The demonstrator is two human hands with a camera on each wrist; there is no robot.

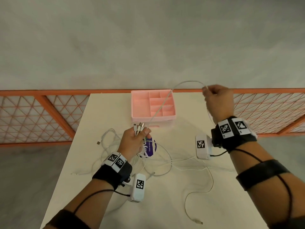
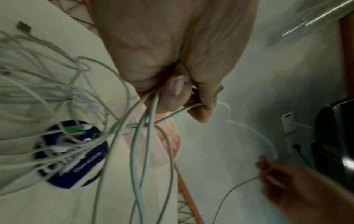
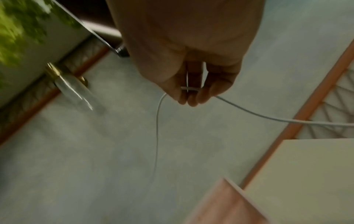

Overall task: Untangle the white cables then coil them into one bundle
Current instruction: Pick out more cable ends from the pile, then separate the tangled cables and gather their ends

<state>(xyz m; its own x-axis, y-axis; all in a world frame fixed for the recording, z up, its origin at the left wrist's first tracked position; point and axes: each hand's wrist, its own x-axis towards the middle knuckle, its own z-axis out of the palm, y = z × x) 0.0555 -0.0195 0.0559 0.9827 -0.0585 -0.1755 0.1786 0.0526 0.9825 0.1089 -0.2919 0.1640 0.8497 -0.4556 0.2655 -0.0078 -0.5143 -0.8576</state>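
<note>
A: Starting far left: loose USB plug [image 1: 98,142] lying on the white table [image 1: 231,204], with slack white cables [image 1: 115,146] looped just beside it. Likely to snag and drag if pulled hard.

B: Agreed. Next, left hand [image 1: 134,141], fingers curled tight round a bunch of connector ends [image 1: 139,127], plugs poking up. In the left wrist view, strands crossing and knotting just below the fist over a purple sticker [image 2: 70,154]. Could cinch tighter under tension.

A: Then the pink organizer tray [image 1: 137,103] behind, with one raised cable [image 1: 160,107] passing across in front of it. Touching it or above it, cannot tell. Might catch a divider and tug the tray.

B: Far right: right hand [image 1: 217,100], thumb and fingertips pinching that same raised cable narrowly, lifted well apart from the left. Rest of the strand dropping past the wrist to the table.

A: Light pinch, so could slip through. Also a free plug [image 1: 198,222] near the front edge; may whip off the table.

B: Still mostly tangled by the look; no bundle coiled yet.
</note>
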